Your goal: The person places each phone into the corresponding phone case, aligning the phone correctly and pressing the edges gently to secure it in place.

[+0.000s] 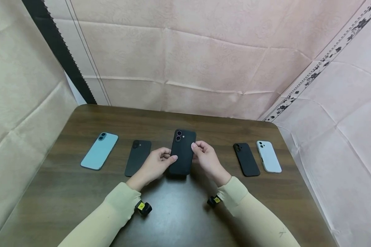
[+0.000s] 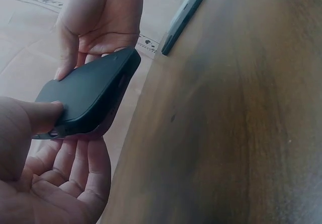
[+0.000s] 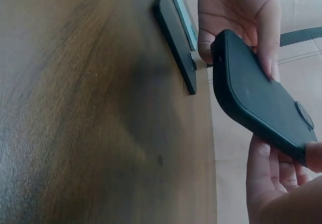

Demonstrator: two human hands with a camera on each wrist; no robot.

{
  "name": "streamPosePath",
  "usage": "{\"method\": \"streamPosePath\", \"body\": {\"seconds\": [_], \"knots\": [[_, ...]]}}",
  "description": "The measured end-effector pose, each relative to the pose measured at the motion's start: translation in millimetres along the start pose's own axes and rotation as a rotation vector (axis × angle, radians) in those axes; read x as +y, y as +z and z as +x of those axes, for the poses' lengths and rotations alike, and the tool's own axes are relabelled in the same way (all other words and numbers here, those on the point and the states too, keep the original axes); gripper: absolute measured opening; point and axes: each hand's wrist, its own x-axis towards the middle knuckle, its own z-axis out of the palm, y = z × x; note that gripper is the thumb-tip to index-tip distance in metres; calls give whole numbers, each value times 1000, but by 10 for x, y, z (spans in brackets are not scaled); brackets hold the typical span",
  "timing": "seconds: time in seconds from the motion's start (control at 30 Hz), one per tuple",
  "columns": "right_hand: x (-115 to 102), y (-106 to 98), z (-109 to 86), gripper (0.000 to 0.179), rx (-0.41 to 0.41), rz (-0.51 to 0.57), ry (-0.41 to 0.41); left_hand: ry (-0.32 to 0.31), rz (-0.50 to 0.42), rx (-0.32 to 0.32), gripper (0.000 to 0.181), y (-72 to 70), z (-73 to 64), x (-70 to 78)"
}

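Both hands hold a phone in a black case (image 1: 183, 154) above the table, its back with the lenses facing up. My left hand (image 1: 157, 161) pinches the left long edge, thumb on top and fingers beneath, as the left wrist view shows. At the opposite edge, my right hand (image 1: 206, 157) grips with its thumb on the back and its fingers underneath. A purplish strip (image 2: 95, 133) shows along the underside of the case. Beside my left hand lies a dark phone (image 1: 137, 157). A black phone case (image 1: 246, 159) lies to the right of my right hand.
A light blue phone (image 1: 99, 151) lies at the far left of the brown wooden table (image 1: 179, 219). At the right lies a pale blue phone case (image 1: 269, 156). Pale cloth (image 1: 204, 61) hangs behind the table and at both sides.
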Motion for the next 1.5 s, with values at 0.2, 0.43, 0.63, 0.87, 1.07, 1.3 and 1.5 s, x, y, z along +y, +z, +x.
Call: {"method": "streamPosePath", "body": {"seconds": [0.2,0.43,0.63,0.87,1.07,1.3,1.5], "knots": [[-8,14,-9,21,8,-25,19,13,40,15,25,-3,-10,-4],[-14,7,0,22,13,-14,46,36,8,10,22,1,-15,-6],[-18,-3,9,26,22,22,15,-6,-56,-66,31,-3,-28,-14],[-19,-15,25,25,71,33,-10,-45,-74,-157,32,10,-50,-29],[-17,-21,30,25,78,33,5,-18,-44,-143,27,25,-51,-39],[-9,-24,36,26,64,31,2,1,-6,-122,27,38,-50,-53],[15,-35,53,24,69,56,20,10,-3,-124,26,43,-56,-35]]}}
